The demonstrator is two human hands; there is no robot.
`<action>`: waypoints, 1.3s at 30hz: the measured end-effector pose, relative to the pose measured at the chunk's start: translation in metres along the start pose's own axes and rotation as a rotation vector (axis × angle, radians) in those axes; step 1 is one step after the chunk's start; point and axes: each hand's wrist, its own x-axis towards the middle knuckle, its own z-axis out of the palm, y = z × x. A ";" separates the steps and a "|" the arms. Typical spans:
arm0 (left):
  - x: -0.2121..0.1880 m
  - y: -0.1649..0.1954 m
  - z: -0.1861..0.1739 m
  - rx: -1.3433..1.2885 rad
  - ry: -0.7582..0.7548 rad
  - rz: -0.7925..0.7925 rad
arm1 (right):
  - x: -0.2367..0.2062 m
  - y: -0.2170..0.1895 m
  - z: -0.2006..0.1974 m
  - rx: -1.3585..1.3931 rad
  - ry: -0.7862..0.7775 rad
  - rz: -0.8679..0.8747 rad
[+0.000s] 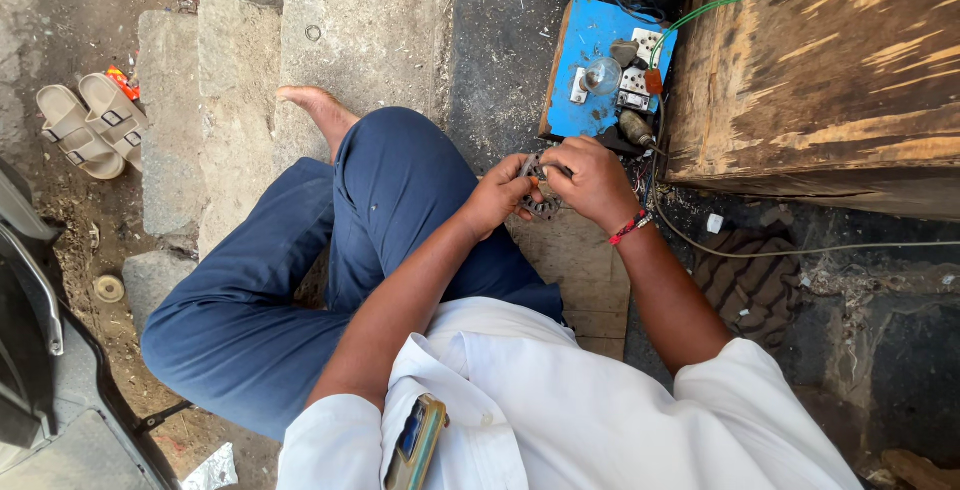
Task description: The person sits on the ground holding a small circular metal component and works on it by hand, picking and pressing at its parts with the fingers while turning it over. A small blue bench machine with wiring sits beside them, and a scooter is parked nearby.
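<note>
My left hand (497,195) and my right hand (592,180) together grip a small round dark metal ring with slotted teeth (541,208), held above my crossed leg in blue trousers. My fingers hide most of the ring. A red thread band sits on my right wrist. Just beyond my hands lies a blue board (585,55) fitted with a clear bulb (604,74), sockets and switches.
A worn wooden box (830,70) stands at the right, with green and red wires running over it. A tyre piece (750,275) lies on the dark ground. Beige sandals (90,122) rest left of the stone steps (240,60). A phone (417,442) sits in my shirt pocket.
</note>
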 end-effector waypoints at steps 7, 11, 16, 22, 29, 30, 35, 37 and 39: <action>-0.001 0.000 0.000 0.037 0.003 -0.018 | 0.000 0.001 -0.004 0.031 -0.015 -0.086; -0.001 -0.001 -0.001 0.009 0.003 -0.023 | 0.000 0.001 -0.003 0.027 -0.030 0.089; 0.000 -0.002 -0.001 0.023 0.011 -0.037 | 0.000 0.002 -0.005 0.035 -0.032 -0.079; 0.000 -0.002 -0.004 0.001 0.008 -0.035 | 0.001 0.003 -0.005 0.036 0.000 0.064; 0.002 -0.005 -0.003 0.011 0.004 -0.058 | 0.000 0.009 -0.004 -0.004 -0.007 -0.055; 0.003 -0.005 -0.004 0.006 0.002 -0.058 | 0.001 0.009 -0.003 0.001 0.006 -0.016; 0.003 -0.006 -0.005 0.012 -0.010 -0.062 | 0.002 0.013 0.002 0.032 -0.001 -0.079; 0.003 -0.007 -0.005 0.001 -0.004 -0.074 | 0.003 0.015 0.001 0.043 -0.010 -0.052; 0.005 -0.008 -0.004 -0.005 -0.003 -0.080 | 0.003 0.015 0.003 0.020 0.023 -0.004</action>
